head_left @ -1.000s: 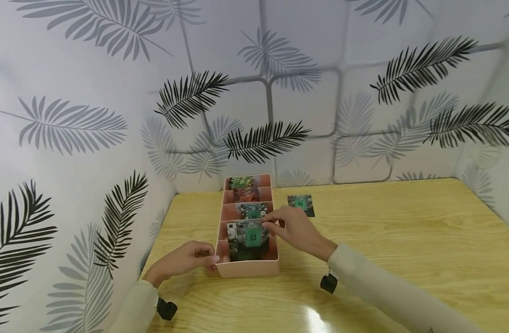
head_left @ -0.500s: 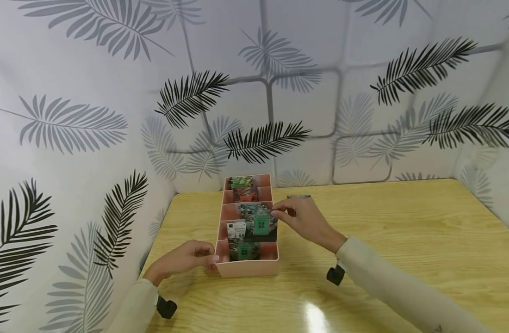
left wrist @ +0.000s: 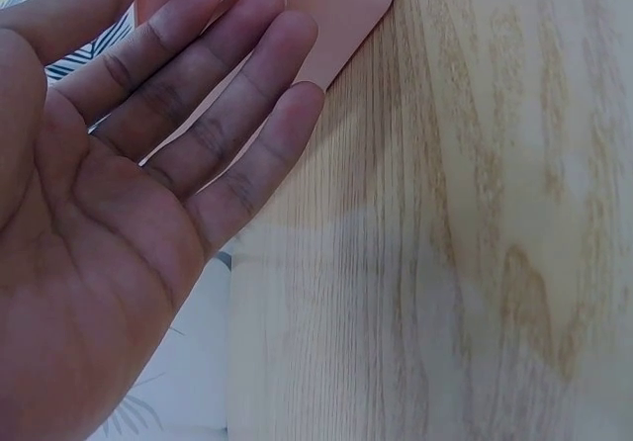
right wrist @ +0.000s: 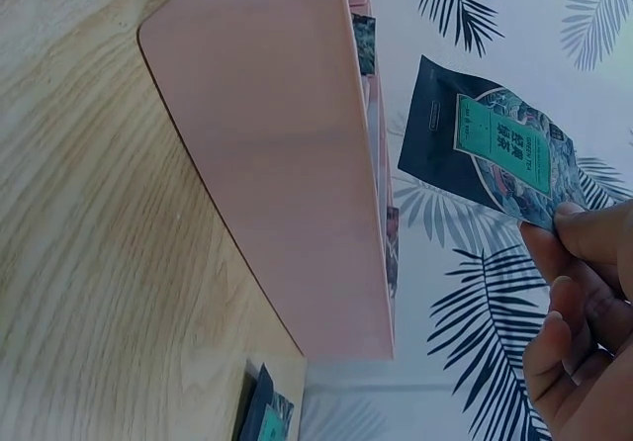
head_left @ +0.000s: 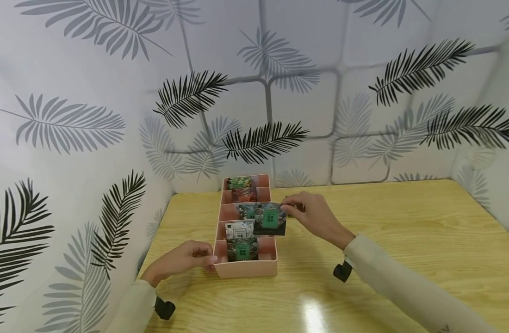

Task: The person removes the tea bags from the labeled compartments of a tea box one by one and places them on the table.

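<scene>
The sachet (head_left: 270,218) over the box (head_left: 248,269) at three o'clock — probably light, pliable, slick — suits the right hand (head_left: 314,215) pinching its two-o'clock corner, while the left hand (head_left: 181,261), loosely spread, touches the box at seven.

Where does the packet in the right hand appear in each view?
Head: the green-labelled packet, below and right of centre, overlapping the right edge of the pink box.
Left wrist: not in it.
Right wrist: the packet, upper right, pinched by the right hand.
Shared landmark: the pink box, visible in all three.
</scene>
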A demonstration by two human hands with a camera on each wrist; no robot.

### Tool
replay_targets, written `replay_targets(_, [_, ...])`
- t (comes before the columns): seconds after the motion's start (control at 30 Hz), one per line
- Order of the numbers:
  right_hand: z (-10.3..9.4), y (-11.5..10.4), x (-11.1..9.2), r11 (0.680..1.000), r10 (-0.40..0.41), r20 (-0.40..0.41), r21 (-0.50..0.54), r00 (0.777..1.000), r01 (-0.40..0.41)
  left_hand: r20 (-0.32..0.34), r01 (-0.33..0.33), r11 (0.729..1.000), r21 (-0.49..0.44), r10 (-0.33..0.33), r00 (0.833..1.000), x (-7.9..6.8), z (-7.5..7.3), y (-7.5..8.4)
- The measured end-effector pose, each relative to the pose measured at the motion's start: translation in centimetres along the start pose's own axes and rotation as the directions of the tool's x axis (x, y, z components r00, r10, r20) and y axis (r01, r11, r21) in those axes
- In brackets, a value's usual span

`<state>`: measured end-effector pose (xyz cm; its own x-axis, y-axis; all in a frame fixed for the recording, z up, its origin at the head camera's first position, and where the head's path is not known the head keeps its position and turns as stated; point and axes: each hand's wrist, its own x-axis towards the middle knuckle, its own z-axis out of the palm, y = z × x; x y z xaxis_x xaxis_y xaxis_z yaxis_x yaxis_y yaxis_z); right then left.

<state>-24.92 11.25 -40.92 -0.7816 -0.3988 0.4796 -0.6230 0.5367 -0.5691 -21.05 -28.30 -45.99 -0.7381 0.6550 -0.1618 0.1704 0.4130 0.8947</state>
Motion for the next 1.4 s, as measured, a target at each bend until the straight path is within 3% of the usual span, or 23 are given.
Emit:
replay_targets(0.67, [-2.9, 3.7, -0.7, 0.995, 0.099, -0.048, -0.025, 0.994, -0.100, -0.001, 0.009, 1.000, 0.010, -0.009, 1.000, -0.1, 0.1, 0.6])
replay_targets(1.03, [-3.7, 6.1, -0.8, 0.992, 0.100, -0.083, -0.067, 0.991, -0.106, -0.007, 0.013, 1.000, 0.015, -0.013, 1.000, -0.1, 0.0, 0.5])
replay_targets(1.4, [-4.9, 8.2, -1.1, 0.979, 0.168, -0.047, -0.112, 0.985, -0.172, 0.004, 0.016, 1.000, 0.012, -0.016, 1.000, 0.0, 0.0, 0.5])
